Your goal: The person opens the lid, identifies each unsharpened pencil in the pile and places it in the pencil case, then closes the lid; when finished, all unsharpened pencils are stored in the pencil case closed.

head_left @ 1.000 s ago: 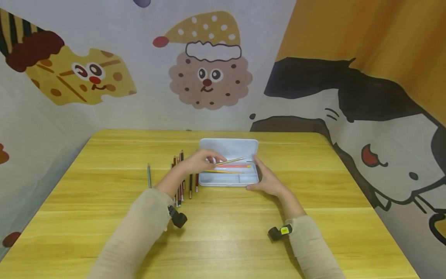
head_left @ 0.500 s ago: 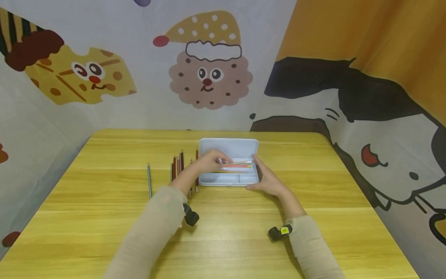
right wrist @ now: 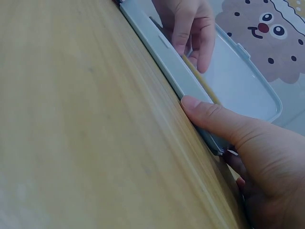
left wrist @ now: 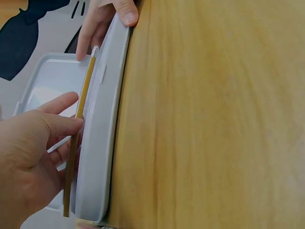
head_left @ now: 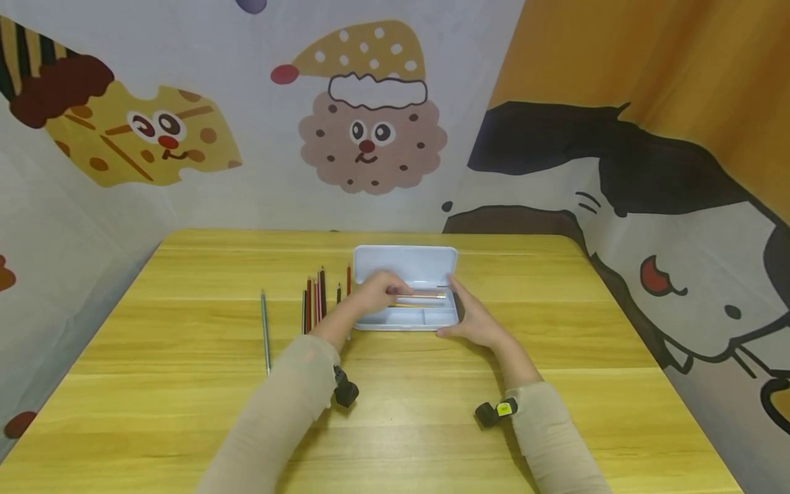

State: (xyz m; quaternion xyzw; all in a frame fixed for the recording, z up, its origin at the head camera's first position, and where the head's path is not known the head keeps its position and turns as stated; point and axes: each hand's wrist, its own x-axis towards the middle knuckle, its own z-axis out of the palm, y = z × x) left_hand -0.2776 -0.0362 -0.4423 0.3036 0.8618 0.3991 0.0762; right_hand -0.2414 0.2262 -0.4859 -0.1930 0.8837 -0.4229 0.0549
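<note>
My left hand [head_left: 375, 292] is found pinching a yellow pencil [left wrist: 84, 93] over the tray of the open pencil case [head_left: 401, 315], my right hand [head_left: 474, 321] grips that case's right end, and loose pencils [head_left: 310, 302] lie left of the case on the desk [head_left: 401, 425], one green pencil [head_left: 265, 333] farthest out.

A yellow wood-grain tabletop [head_left: 420, 432] with rounded far corners meets a pale backdrop [head_left: 259, 116] printed with a cheese wedge [head_left: 200, 140], a smiling cookie [head_left: 395, 161] and a black-and-white animal [head_left: 685, 254] below orange [head_left: 574, 62].
</note>
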